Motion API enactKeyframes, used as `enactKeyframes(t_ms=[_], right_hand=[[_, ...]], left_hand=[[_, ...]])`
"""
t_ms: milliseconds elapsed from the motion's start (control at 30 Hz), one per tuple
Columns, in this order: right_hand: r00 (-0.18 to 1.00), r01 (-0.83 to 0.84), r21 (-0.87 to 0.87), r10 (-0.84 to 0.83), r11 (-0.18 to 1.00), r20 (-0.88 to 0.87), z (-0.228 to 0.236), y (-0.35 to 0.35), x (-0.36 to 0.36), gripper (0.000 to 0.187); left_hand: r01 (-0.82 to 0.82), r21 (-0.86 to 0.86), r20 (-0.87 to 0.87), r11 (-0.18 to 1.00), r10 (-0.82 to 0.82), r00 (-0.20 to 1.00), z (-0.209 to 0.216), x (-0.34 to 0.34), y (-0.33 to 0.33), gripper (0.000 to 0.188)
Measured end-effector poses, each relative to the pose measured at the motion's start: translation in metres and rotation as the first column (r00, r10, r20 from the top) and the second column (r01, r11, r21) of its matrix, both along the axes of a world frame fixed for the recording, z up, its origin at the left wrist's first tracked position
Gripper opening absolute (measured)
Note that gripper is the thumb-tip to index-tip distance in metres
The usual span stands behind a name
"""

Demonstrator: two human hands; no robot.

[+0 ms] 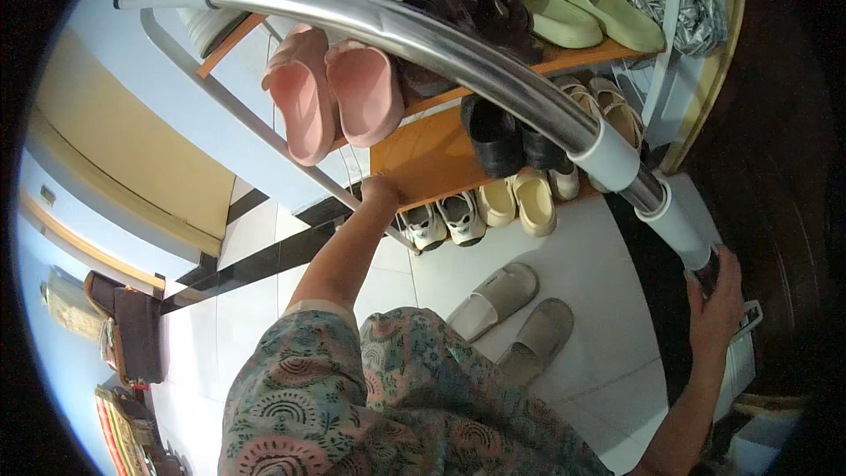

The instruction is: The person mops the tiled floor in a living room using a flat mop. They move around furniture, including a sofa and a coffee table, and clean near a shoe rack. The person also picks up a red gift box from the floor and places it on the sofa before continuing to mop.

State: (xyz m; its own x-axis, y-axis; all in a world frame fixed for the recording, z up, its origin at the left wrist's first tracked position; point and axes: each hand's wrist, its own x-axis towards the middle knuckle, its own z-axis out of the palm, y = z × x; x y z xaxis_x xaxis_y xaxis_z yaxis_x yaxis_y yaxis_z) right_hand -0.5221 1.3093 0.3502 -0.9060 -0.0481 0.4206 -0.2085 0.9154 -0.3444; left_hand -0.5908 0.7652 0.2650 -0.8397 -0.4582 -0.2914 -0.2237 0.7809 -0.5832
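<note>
A shiny metal telescopic pole (397, 13) with white collars slants across the view, from the upper left down to the right. My right hand (718, 308) is closed around its lower part, beside the dark panel. My left hand (379, 189) reaches to the shoe rack's bare wooden shelf (432, 159); its fingers are hidden. Pink slippers (366, 92) rest on the shelf above my left hand. Black shoes (492, 128) stand on the same shelf as that hand, farther right. Below are black-and-white sneakers (463, 216) and cream clogs (534, 203).
Green slippers (608, 9), dark sandals (485, 9) and a crumpled silver bag (679, 0) are on the rack's upper part. Grey slippers (538, 339) lie on the white tiled floor (608, 300) by my legs. Bags (128, 330) are along the left wall. A dark panel (767, 167) stands at right.
</note>
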Motion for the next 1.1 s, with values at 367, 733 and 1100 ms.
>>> enactKeyframes(t_ms=[367, 733, 1100], right_hand=[[0.997, -0.049, 0.081, 0.054, 0.996, -0.063, -0.01, -0.004, -0.003, 0.055], [0.995, -0.014, 0.071, 0.007, 0.997, 0.102, -0.009, -0.009, -0.001, 0.049], [0.994, 0.019, 0.071, -0.027, 0.997, 0.11, -0.016, -0.008, -0.002, 0.06]], left_hand=[[0.235, -0.09, -0.09, 0.968, -0.243, 0.966, -0.004, 0.051, 0.013, 0.021], [0.385, 0.918, -0.383, 0.097, 0.468, 0.796, 0.011, 0.041, 0.009, 0.019], [0.311, 0.756, 0.178, -0.575, 0.639, 0.749, 0.008, 0.023, -0.016, 0.027]])
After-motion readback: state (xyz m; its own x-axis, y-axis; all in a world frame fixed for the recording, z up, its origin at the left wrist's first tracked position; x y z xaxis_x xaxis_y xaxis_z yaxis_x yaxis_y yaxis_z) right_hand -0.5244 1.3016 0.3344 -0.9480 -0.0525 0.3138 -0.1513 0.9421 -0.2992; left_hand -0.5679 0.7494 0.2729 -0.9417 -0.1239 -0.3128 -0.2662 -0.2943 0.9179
